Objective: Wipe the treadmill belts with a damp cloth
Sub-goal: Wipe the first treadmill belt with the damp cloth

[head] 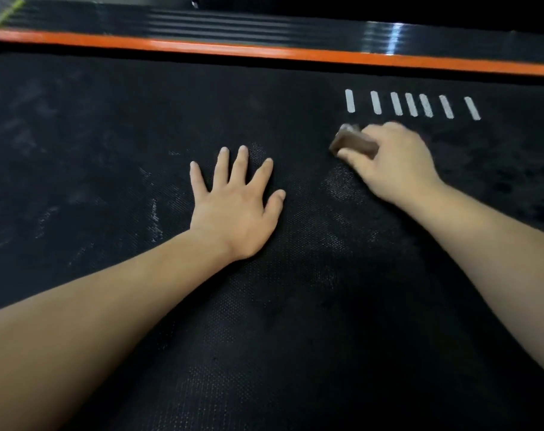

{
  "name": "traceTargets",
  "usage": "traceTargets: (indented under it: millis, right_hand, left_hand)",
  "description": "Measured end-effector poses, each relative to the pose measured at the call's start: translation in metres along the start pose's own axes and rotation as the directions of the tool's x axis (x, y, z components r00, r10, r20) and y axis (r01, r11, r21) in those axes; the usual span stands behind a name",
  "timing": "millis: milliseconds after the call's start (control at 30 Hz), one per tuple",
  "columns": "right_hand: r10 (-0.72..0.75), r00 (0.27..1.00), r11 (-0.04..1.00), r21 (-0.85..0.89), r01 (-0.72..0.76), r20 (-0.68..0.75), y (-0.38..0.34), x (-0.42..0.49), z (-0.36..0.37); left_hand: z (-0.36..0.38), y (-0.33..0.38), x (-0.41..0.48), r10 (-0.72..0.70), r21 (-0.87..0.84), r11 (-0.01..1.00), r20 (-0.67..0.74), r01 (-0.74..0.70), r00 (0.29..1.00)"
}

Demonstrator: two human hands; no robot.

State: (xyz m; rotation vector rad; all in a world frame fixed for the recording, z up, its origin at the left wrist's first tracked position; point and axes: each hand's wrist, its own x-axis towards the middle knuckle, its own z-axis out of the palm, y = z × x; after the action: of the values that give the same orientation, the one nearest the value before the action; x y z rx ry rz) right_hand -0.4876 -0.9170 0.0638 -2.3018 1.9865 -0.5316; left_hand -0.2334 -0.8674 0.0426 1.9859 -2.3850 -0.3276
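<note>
The black textured treadmill belt (109,126) fills most of the view, with dusty pale smears on its left part and centre. My left hand (235,206) lies flat on the belt, palm down, fingers spread and straight. To its right, my right hand (392,160) grips a small folded brown cloth (351,143), fingers curled over it and thumb under it, pressing it against the belt. The cloth and right hand are blurred. Only the cloth's left end shows; the hand hides the other part.
Several short white stripes (410,104) are printed on the belt just beyond my right hand. An orange strip (264,52) borders the belt's far edge, with a black ribbed side rail (233,26) behind it. A yellow-green mark (6,14) sits at the top left.
</note>
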Motion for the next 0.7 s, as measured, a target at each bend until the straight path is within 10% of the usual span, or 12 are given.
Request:
traceTargets:
  millis: [300, 467, 700]
  right_hand:
    - [-0.188, 0.981, 0.982, 0.021, 0.187, 0.045, -0.016, -0.019, 0.006]
    - [0.139, 0.989, 0.989, -0.042, -0.141, -0.059, 0.007, 0.047, 0.013]
    - [-0.188, 0.979, 0.982, 0.034, 0.186, 0.074, -0.014, 0.010, 0.010]
  left_hand:
    - [0.007, 0.022, 0.011, -0.025, -0.054, 0.998, -0.067, 0.022, 0.997]
    - [0.013, 0.021, 0.010, -0.006, -0.011, 1.000, -0.092, 0.005, 0.996]
    - [0.013, 0.023, 0.009, -0.009, 0.005, 1.000, -0.101, 0.009, 0.995]
